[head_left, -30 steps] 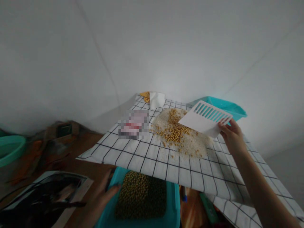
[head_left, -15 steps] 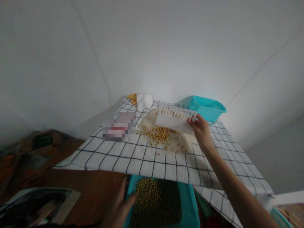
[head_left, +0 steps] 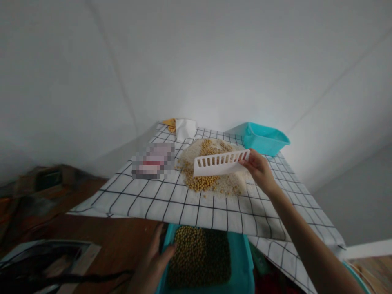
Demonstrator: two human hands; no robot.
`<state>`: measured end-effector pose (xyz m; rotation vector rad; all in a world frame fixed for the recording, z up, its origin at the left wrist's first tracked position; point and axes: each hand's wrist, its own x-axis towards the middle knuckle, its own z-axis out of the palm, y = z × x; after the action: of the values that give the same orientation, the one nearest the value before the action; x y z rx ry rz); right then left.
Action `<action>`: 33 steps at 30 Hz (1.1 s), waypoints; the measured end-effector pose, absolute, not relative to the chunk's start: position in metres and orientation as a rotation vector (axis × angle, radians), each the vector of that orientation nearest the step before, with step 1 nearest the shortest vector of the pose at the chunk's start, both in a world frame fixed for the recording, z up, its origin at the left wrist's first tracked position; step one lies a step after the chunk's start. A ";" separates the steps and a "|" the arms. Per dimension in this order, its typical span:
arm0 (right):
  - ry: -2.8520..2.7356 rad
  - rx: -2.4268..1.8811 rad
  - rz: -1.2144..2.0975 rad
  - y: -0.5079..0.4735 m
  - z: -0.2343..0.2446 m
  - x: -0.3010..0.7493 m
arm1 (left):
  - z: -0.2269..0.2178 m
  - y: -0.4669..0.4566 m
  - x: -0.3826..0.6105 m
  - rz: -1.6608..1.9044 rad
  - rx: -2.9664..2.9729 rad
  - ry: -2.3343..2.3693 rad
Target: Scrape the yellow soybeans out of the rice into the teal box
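Note:
My right hand [head_left: 259, 169] pinches the right end of a white plastic strip with a row of slots [head_left: 219, 162]. The strip stands on its long side over a spread heap of yellow soybeans [head_left: 203, 183] and pale grain-like bits [head_left: 228, 185], hiding part of it. My left hand [head_left: 156, 259], thumb and fingers apart, is at the left rim of a turquoise bin [head_left: 243, 265] below the table edge. Its thumb overlaps the rim; whether it presses on it I cannot tell. Inside the bin lie yellow beans [head_left: 190, 245] beside darker green ones [head_left: 219, 253].
A checked white cloth [head_left: 147, 200] covers the table. Another turquoise bin [head_left: 266, 141] stands at the back right. A white cloth [head_left: 185, 130] with a yellow piece [head_left: 170, 124] lies at the back left, near a blurred-out pinkish object [head_left: 154, 161]. Behind is a wall.
My right hand has drawn the slotted strip nearer and slightly left, levelling its slotted edge. More beans show behind it. My left hand stays by the lower bin's rim.

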<state>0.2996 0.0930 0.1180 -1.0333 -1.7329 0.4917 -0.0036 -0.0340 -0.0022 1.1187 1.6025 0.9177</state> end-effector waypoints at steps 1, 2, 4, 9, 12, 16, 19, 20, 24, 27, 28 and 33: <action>-1.732 -1.042 0.496 0.090 0.118 0.301 | 0.001 -0.033 -0.005 0.913 1.102 1.579; -1.724 -1.047 0.501 0.086 0.118 0.303 | 0.004 -0.032 -0.006 0.906 1.078 1.552; -1.689 -1.038 0.513 0.078 0.118 0.305 | 0.007 -0.030 -0.010 0.912 1.029 1.523; -1.493 -1.057 0.480 0.052 0.114 0.307 | 0.008 -0.028 -0.018 0.949 1.019 1.546; -1.367 -1.102 0.478 0.031 0.108 0.302 | 0.009 -0.029 -0.020 0.938 1.046 1.602; -1.241 -1.147 0.536 0.007 0.093 0.293 | 0.009 -0.030 -0.021 0.914 1.063 1.645; -1.204 -1.160 0.591 -0.001 0.082 0.289 | 0.005 -0.028 -0.024 0.876 1.086 1.633; -1.199 -1.162 0.597 -0.003 0.079 0.288 | 0.002 -0.028 -0.025 0.862 1.095 1.624; -1.194 -1.159 0.599 -0.010 0.077 0.287 | -0.005 -0.028 -0.028 0.841 1.106 1.619; -1.186 -1.171 0.605 -0.017 0.078 0.287 | -0.006 -0.030 -0.030 0.825 1.143 1.608; -1.182 -1.177 0.603 -0.020 0.079 0.287 | -0.006 -0.030 -0.030 0.814 1.153 1.592; -1.174 -1.202 0.577 -0.027 0.079 0.288 | -0.010 -0.031 -0.033 0.737 1.126 1.568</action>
<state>0.2882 -0.0270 0.0791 -1.2021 -1.1741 0.5766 -0.0332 -0.0314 -0.0103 1.1261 1.5676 0.7370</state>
